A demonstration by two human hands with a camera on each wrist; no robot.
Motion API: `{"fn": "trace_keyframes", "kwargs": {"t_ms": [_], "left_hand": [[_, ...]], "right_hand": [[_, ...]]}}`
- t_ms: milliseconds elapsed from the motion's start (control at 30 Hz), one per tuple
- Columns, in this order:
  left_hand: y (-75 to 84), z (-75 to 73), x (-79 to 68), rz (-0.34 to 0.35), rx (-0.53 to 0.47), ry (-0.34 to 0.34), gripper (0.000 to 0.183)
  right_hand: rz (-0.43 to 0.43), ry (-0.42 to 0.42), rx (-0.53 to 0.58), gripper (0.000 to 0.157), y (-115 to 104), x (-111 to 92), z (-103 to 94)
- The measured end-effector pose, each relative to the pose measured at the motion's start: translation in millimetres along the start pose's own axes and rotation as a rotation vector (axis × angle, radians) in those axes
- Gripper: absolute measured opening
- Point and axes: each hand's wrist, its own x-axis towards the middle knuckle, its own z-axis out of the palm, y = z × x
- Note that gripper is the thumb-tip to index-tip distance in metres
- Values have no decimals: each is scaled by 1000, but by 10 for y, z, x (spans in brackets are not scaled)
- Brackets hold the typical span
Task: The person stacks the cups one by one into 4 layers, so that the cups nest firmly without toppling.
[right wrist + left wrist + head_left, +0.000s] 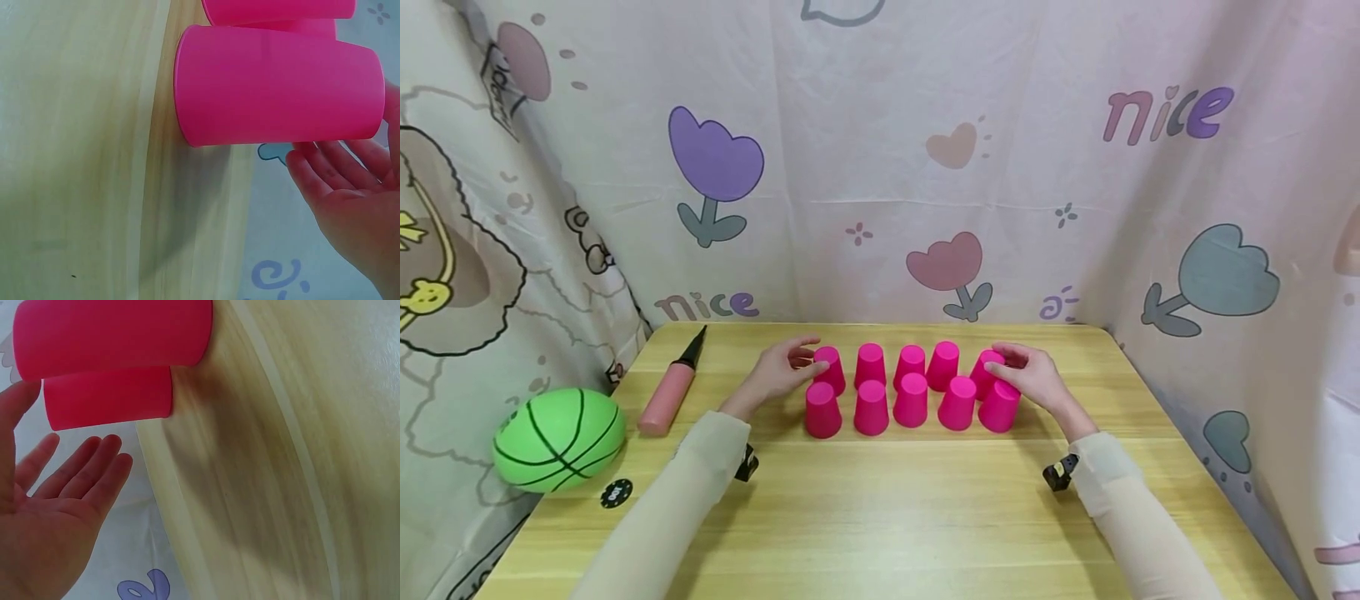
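Observation:
Several pink cups stand upside down in two rows across the table. My left hand (780,371) is beside the left end of the back row, by the back-left cup (830,371). In the left wrist view its fingers (94,469) are loosely spread, apart from the cups. At the other end, my right hand (1032,377) is beside the back-right cup (987,373), its thumb reaching over the front-right cup (999,408). Seen from the right wrist, relaxed fingers (325,169) extend behind the near cup (281,87), which partly hides them; contact cannot be told.
On the left of the wooden table (880,517) lie a green ball (560,440) with black lines, a pink hand pump (672,387) with a black nozzle, and a black chip (617,493). A patterned curtain (850,167) hangs behind the table and at its sides.

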Motion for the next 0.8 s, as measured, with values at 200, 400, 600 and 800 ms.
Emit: {"fn": "trace_keyframes", "kwargs": {"t_ms": [200, 400, 600, 800], "left_hand": [[-26, 19, 21, -9, -17, -21, 67], [-40, 37, 36, -32, -25, -33, 67], [-50, 40, 56, -55, -21, -38, 63], [17, -4, 116, -55, 2, -13, 60]], "right_hand": [[3, -3, -8, 63, 4, -3, -3], [23, -10, 2, 63, 23, 10, -2], [38, -15, 5, 65, 26, 2, -7], [29, -17, -16, 64, 3, 3, -10]]}}
